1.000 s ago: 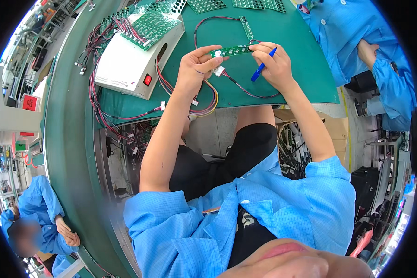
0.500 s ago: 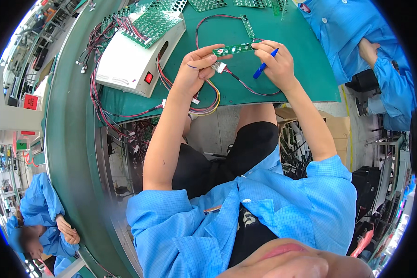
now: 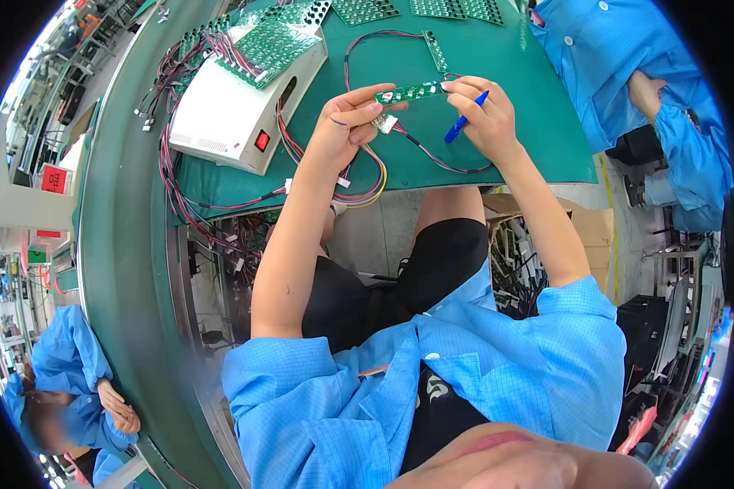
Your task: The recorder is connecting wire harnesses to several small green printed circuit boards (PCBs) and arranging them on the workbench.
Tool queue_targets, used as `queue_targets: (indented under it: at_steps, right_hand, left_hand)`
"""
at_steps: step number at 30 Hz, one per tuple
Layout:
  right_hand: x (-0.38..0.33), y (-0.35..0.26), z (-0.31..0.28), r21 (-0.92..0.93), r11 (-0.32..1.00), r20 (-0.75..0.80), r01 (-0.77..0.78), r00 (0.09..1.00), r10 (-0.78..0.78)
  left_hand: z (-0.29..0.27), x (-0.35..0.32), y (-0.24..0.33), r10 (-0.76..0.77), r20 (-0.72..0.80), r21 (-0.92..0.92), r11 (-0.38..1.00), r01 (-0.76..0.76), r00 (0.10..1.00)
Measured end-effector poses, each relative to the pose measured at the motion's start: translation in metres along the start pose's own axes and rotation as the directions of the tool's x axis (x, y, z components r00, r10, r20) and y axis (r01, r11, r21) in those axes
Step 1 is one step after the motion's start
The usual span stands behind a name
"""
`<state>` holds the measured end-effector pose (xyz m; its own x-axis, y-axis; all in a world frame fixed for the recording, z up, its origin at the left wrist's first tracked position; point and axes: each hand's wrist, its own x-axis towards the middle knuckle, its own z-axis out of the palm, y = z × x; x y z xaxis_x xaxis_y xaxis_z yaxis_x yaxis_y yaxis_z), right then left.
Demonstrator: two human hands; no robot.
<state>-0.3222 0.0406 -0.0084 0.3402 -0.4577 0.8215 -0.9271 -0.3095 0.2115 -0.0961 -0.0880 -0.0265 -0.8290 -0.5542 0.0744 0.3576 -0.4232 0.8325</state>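
Observation:
A narrow green circuit board point(image 3: 412, 92) is held level above the table between my two hands. My left hand point(image 3: 347, 122) pinches its left end, and a white connector point(image 3: 386, 123) with wires sits by those fingers. My right hand point(image 3: 485, 118) grips the board's right end and also has a blue pen point(image 3: 467, 118) between its fingers, tip pointing down. A dark cable point(image 3: 432, 159) runs from the white connector toward the right hand. Another narrow board point(image 3: 435, 51) lies on the table beyond, joined to a red and black cable point(image 3: 367, 37).
A white box with a red switch point(image 3: 262, 140) stands at the left, green board panels point(image 3: 269, 50) and wire bundles on it. More panels point(image 3: 367, 10) lie at the far edge. A green conveyor point(image 3: 126, 244) runs along the left. A co-worker's sleeve point(image 3: 587, 65) is at the right.
Both hands and the narrow board stay almost in place. The pen has shifted slightly. At the far right of the table, a clear-looking item near the panels has moved right.

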Motion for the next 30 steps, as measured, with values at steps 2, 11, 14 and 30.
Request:
queue_targets:
  at_steps: [2, 11, 14, 30]
  right_hand:
    - [0.002, -0.002, -0.002, 0.01, 1.0, 0.003, 0.006, 1.0, -0.006]
    - [0.003, -0.007, -0.007, 0.029, 1.0, 0.005, 0.008, 1.0, -0.009]
    - [0.001, -0.003, -0.003, 0.03, 0.999, 0.003, -0.01, 1.0, 0.01]
    - [-0.019, -0.002, 0.006, 0.125, 0.981, 0.003, -0.148, 0.989, 0.149]
  left_hand:
    - [-0.001, 0.0, -0.001, -0.002, 0.001, -0.003, 1.0, 0.002, 1.0]
    - [0.001, -0.002, -0.001, -0.014, 0.009, -0.008, 1.0, 0.014, 1.0]
    - [0.001, -0.001, 0.0, -0.018, 0.021, -0.01, 1.0, 0.019, 1.0]
    - [0.007, 0.0, 0.001, -0.078, -0.094, 0.452, 0.885, 0.113, 0.992]
